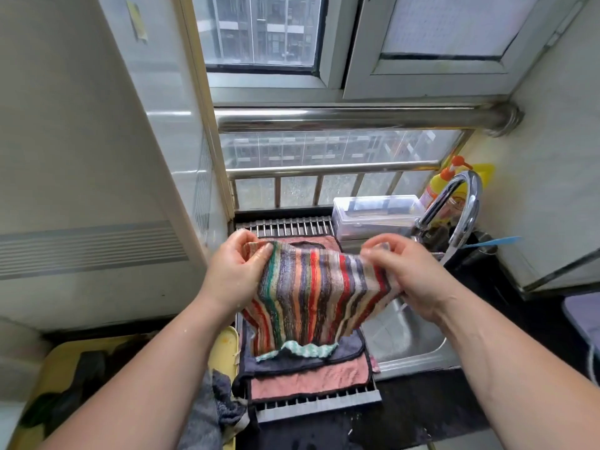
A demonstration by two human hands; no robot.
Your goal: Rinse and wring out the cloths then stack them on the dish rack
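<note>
Dish rack [292, 227] largely behind striped cloth [311, 287]

Soft grey daylight comes in through the window [259, 30] at 12 o'clock, and the scene is evenly bright with only faint shadows. The steel rail [357, 116] below it carries a long white glare streak, and the faucet [461, 206] at 3 o'clock shows sharp highlights. The glossy wall tiles [168, 92] at 10 o'clock mirror pale patches of light. The counter [422, 414] toward 5 o'clock lies dim. The wide lens bends straight lines at the edges, and the forearms [146, 368] swell toward 6 o'clock. The striped cloth [311, 287] at centre is fairly crisp; fingertips of the right hand [409, 277] smear with motion blur.
</note>
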